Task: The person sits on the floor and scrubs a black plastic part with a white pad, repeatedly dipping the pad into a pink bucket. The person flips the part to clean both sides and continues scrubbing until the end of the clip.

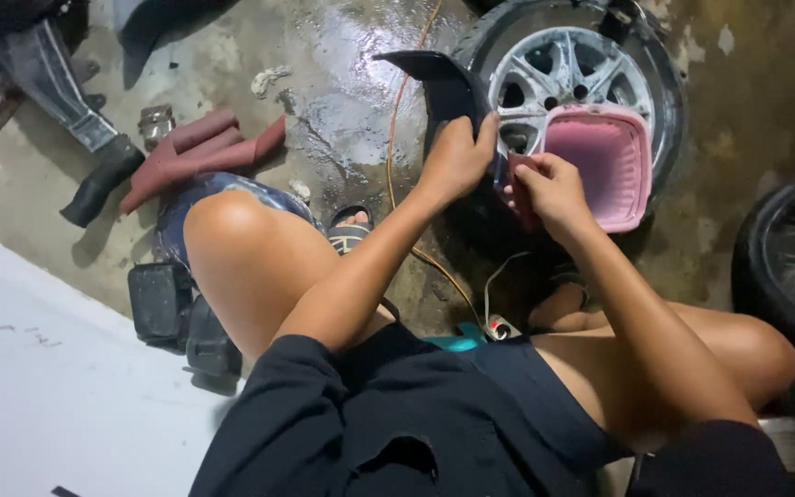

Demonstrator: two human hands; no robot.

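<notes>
Head view, looking down on a seated person with 2 bare knees raised. The left hand (pixel 457 156) is closed over the edge of a curved black panel (pixel 443 83), fingers wrapped on its right rim. The right hand (pixel 554 189) pinches a small dark red sheet (pixel 519 184), flat against the same panel just beside the left hand. The panel stands upright at 12 o'clock from the hands, between the knees and a wheel.

At 1 o'clock lies a tyre with a silver alloy wheel (pixel 563 69); a pink plastic basket (pixel 604 161) rests on it, touching the right hand's far side. An orange cable (pixel 396 138) runs over the wet concrete floor (pixel 342 55). At 9 o'clock lie folded dark red sheets (pixel 200 147); at 3 o'clock, part of a second tyre (pixel 784 267).
</notes>
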